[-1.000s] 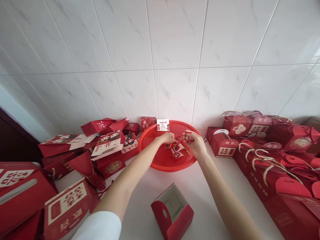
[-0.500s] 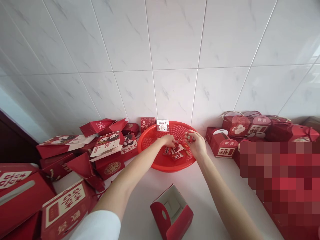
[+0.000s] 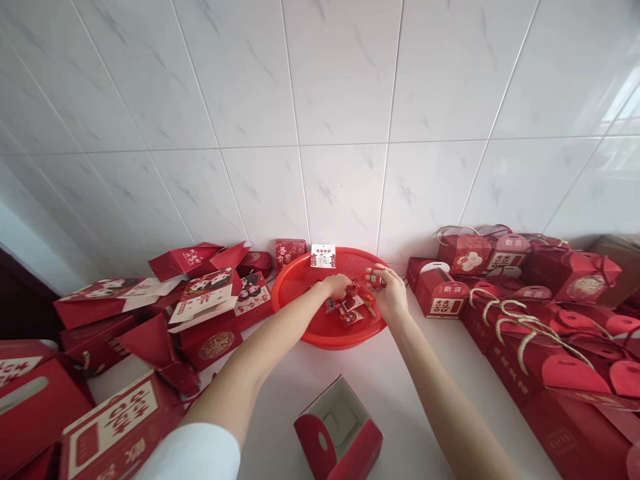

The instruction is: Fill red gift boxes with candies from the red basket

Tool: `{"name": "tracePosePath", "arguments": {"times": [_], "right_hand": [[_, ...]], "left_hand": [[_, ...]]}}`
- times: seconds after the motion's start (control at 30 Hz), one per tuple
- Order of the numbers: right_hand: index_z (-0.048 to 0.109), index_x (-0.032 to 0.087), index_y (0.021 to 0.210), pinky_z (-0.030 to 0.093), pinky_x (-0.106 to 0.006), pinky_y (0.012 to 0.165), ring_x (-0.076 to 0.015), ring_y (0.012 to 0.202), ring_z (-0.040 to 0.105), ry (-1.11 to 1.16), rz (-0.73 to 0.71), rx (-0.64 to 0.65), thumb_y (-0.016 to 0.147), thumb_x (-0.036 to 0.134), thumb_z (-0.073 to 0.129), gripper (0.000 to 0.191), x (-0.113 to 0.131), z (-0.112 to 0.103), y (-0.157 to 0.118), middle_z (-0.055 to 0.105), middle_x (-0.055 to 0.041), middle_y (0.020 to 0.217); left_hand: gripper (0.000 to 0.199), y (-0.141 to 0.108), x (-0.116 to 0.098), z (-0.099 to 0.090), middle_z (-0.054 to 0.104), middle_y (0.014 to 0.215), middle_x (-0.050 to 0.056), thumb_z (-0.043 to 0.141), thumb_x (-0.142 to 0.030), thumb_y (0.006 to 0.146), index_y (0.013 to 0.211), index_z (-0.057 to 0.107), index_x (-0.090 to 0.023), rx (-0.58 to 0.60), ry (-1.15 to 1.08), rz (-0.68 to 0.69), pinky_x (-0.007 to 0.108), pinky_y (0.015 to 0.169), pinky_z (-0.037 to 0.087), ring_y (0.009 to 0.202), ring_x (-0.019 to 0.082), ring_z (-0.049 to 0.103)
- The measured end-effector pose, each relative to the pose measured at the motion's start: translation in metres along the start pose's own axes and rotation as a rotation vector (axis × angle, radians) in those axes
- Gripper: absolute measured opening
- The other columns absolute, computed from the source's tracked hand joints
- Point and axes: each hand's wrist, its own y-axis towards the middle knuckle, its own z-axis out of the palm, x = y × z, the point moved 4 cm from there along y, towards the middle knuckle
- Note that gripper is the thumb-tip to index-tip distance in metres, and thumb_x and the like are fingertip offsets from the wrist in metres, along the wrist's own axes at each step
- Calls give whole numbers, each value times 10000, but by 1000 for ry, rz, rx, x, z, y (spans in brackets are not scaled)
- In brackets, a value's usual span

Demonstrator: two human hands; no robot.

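Both hands grasp red packets above the basket, counter parting its rim from a box.

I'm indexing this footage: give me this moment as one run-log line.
left hand: at red packet, grip unclear; right hand: holding wrapped pieces; basket: below hands, other packets inside; open box: nearer camera than basket

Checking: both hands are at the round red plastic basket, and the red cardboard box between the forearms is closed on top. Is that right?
Not quite: the red cardboard box is open on top, its pale inside showing in the head view. The left hand and right hand are at the round red plastic basket, as you say.
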Motion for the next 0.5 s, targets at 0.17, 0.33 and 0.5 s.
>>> {"name": "tracePosePath", "arguments": {"times": [0.17, 0.33, 0.5], "right_hand": [[626, 216, 702, 504, -236, 514, -138, 606, 619, 7, 3, -6, 545, 142, 737, 206, -1, 0, 0, 710, -4, 682], [643, 217, 681, 511, -234, 503, -140, 598, 608, 24, 6, -27, 524, 132, 704, 189, 0, 2, -1, 709, -6, 664], [641, 208, 657, 505, -214, 491, -130, 594, 605, 27, 2, -31, 516, 125, 701, 175, 0, 3, -2, 707, -7, 663]], "left_hand": [[231, -1, 0, -3, 664, 1180, 95, 589, -315, 987, 1147, 656, -163, -31, 21, -22, 410, 889, 559, 1020, 213, 659], [400, 2, -14, -8, 544, 1423, 138, 530, -126, 936, 1307, 626, -242, -94, 40, 46, 395, 935, 515, 1189, 298, 617], [334, 6, -18, -5, 642, 1297, 105, 633, -175, 924, 1247, 658, -251, -35, 82, 51, 426, 977, 518, 1177, 275, 620]]}}
